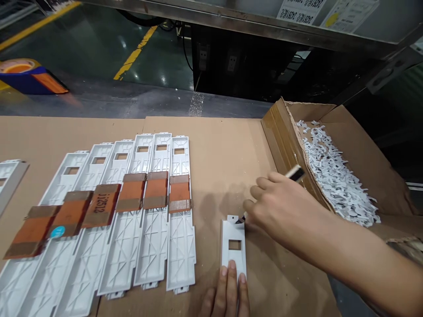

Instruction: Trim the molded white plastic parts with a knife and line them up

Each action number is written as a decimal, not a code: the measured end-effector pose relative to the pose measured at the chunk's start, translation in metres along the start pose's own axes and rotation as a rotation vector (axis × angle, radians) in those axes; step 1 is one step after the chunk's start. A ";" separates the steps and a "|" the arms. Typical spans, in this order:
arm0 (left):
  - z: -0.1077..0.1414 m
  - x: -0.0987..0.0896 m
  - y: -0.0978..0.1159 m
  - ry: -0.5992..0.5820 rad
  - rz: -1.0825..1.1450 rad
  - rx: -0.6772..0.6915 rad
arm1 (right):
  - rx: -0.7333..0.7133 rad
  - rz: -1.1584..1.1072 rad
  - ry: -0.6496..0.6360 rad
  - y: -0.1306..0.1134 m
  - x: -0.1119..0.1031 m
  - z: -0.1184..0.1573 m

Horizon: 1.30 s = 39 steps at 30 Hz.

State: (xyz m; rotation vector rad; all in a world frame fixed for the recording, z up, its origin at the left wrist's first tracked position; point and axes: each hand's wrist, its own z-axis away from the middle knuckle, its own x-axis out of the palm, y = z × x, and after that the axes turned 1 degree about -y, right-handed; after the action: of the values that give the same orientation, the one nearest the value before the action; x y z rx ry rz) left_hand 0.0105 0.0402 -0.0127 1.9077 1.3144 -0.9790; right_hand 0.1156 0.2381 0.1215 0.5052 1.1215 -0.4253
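Note:
My left hand [228, 293] holds a narrow white plastic panel [234, 231] down on the cardboard sheet. Its fingers lie over the near part of the panel, at both long edges, and hide that end. Closed around a slim hand tool [295, 173], my right hand [274, 202] brings the dark tip to the panel's far right corner. The light handle with a black end sticks out behind the fist; most of the tool is hidden, so I cannot tell its exact kind. Near the far end, the panel has a rectangular window.
Several ribbed white panels [180, 251] lie side by side at left, with brown-orange blocks [179, 193] across them. A cardboard box [280, 132] of small white plastic bits [337, 176] stands at right. A tape roll [20, 66] sits far left. A metal-edged shelf [264, 28] spans the top.

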 end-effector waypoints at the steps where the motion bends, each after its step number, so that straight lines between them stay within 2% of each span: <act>1: 0.000 0.000 0.000 -0.004 0.000 -0.002 | 0.104 -0.051 -0.004 -0.002 0.005 0.008; 4: -0.001 -0.001 -0.001 -0.015 -0.005 0.011 | 0.343 -0.387 0.003 -0.017 0.033 0.029; 8: -0.001 0.000 0.000 -0.002 -0.004 0.002 | 0.377 -0.955 0.103 -0.047 0.073 0.037; 11: -0.001 0.001 0.001 0.016 -0.003 -0.014 | 0.449 -1.146 0.117 -0.061 0.084 0.032; 13: -0.001 0.001 0.001 0.015 -0.003 -0.014 | 0.466 -1.198 0.119 -0.061 0.084 0.028; 18: 0.000 -0.002 0.000 -0.031 0.024 0.001 | 0.377 -1.283 0.146 -0.051 0.078 0.028; 23: -0.001 -0.003 0.000 -0.018 0.020 0.001 | 0.591 -1.196 0.179 -0.057 0.078 0.047; 27: 0.002 -0.003 0.000 -0.030 0.022 0.010 | 0.692 -1.160 0.190 -0.069 0.086 0.066; 29: 0.002 -0.006 -0.006 -0.052 0.083 0.027 | 0.735 -1.183 0.213 -0.075 0.090 0.074; 31: 0.000 -0.012 -0.019 -0.108 0.166 0.084 | 0.758 -1.233 0.238 -0.080 0.095 0.080; 35: -0.010 -0.028 -0.047 -0.247 0.276 0.349 | 0.823 -1.327 0.325 -0.090 0.104 0.094; 37: -0.014 -0.033 -0.051 -0.257 0.278 0.375 | 0.872 -1.341 0.374 -0.092 0.107 0.104; 39: -0.019 -0.034 -0.046 -0.193 0.280 0.343 | 0.926 -1.321 0.435 -0.094 0.108 0.119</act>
State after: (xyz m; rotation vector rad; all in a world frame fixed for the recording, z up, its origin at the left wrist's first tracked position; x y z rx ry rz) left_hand -0.0366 0.0536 0.0230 2.1135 0.7807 -1.2634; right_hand 0.1914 0.0853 0.0471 0.6001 1.5489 -2.1249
